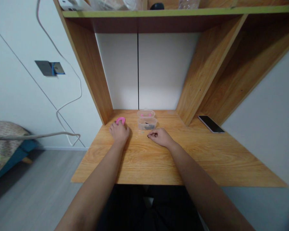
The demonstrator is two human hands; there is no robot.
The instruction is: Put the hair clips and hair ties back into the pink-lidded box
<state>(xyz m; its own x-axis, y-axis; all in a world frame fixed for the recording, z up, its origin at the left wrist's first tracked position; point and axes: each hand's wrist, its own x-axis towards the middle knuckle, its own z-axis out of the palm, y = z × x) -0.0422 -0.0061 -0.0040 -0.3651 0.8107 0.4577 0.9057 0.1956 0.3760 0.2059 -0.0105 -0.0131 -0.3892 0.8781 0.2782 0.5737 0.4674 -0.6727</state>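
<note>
My left hand (pixel 119 131) is on the left part of the desk, its fingers closed on the near edge of a flat, round pink object (pixel 121 120). My right hand (pixel 161 137) is low over the desk with thumb and forefinger pinched on a small dark piece (pixel 148 136), too small to name. Just beyond it stands a clear plastic box (pixel 140 123) with dark small items (pixel 149 126) inside. Its clear lid (pixel 145 113) is swung back behind it. Between my hands, a tiny greenish bit (pixel 142 132) lies in front of the box.
The wooden desk (pixel 144 163) has upright wooden panels at the left and right, with a shelf (pixel 159 13) above. A phone (pixel 210 124) lies at the right. A white cable (pixel 80 86) hangs along the left wall, and another crosses at the lower left.
</note>
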